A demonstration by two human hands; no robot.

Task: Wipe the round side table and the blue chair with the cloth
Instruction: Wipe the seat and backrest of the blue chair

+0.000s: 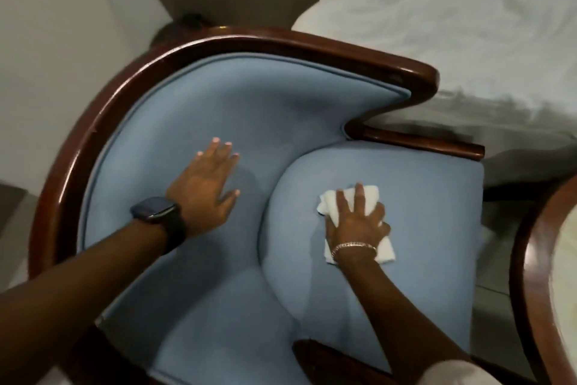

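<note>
1. Blue upholstery covers the curved backrest and the rounded seat cushion (421,228) of the blue chair (218,97), which is framed by a glossy dark wooden rim (103,110) running round the back to the armrest (418,72).
2. White rumpled bedding (452,16) lies just beyond the chair's far armrest, with grey floor showing between them.
3. At the right edge, the wooden rim of the round side desk (527,260) curves into view, close beside the chair seat; only a slice of its pale top shows.
4. A pale wall (62,41) stands to the left of the chair, behind the rim.
5. No writing or brand can be read anywhere; the face of the dark smartwatch (154,208) on the left wrist is blank.
6. The left hand (206,191) lies flat and released, fingers spread, pressed against the blue backrest padding and grasping nothing.
7. The right hand (356,219), with a metal bracelet (354,246) on its wrist, presses palm-down with fingers spread on the white cloth (371,194).
8. The folded cloth lies on the seat cushion under that hand, its edges sticking out past the fingertips and beside the wrist, well apart from the left hand.
</note>
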